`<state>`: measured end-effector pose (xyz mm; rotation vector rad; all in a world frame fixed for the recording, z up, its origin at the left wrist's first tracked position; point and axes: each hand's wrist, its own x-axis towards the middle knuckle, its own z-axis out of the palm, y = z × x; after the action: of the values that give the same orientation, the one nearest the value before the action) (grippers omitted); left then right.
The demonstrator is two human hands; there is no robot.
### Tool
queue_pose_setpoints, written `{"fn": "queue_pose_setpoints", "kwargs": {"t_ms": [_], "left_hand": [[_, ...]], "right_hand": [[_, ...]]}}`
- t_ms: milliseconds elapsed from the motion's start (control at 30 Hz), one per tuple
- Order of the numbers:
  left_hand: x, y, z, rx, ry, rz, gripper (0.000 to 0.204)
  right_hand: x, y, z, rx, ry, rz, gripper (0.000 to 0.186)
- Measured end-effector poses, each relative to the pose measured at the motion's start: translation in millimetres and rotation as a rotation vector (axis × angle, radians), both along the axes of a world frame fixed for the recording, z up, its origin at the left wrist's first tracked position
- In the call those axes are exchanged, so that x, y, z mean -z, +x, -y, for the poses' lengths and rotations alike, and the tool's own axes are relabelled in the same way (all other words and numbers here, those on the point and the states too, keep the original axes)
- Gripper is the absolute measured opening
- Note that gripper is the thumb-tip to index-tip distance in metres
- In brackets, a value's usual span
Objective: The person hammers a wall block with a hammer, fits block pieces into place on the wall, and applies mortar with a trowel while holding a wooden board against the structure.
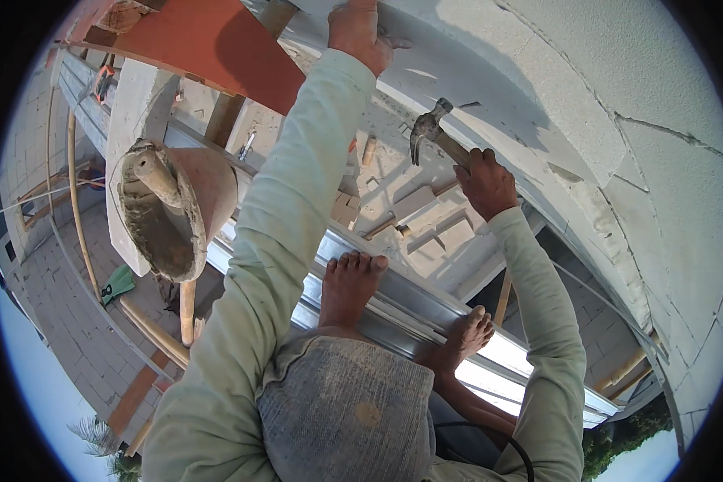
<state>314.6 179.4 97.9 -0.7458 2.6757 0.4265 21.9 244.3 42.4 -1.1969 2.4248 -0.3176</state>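
My right hand [487, 183] is closed around the handle of a claw hammer [429, 130]. The hammer's metal head is raised, apart from the pale block wall [659, 153], and a small dark mark shows just beyond it. At the top edge, my left hand [358, 36] is up against the wall with its fingers bent in. What it pinches, if anything, I cannot make out, and part of it is cut off. Left of that arm is a reddish-orange board [217, 48].
My bare feet [352, 283] stand on shiny metal planks [410, 341]. A mortar-crusted bucket [209, 181] with a wooden handle in it stands at left. Lower down lie pale blocks [450, 233] and another wooden-handled tool [381, 227]. Bamboo poles [80, 209] rise at far left.
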Motion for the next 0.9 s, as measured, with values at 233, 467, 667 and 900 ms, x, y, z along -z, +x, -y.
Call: {"fn": "queue_pose_setpoints", "kwargs": {"t_ms": [233,467,667,900], "left_hand": [[10,-3,-13,-0.145,0.226,-0.137,0.018],[2,-215,138,-0.421,0.581,-0.508,0.026],[8,-287,191,-0.569,0.809,-0.684,0.035],[4,-297,196,-0.661,0.9,-0.773,0.047]], "right_hand": [[-24,-1,21,-0.223,-0.005,0.027,0.033],[-44,-39,34,-0.204,0.085,-0.051,0.033],[-44,-21,29,-0.31,0.16,-0.049,0.034],[-37,-22,30,-0.127,0.127,-0.135,0.031]]}}
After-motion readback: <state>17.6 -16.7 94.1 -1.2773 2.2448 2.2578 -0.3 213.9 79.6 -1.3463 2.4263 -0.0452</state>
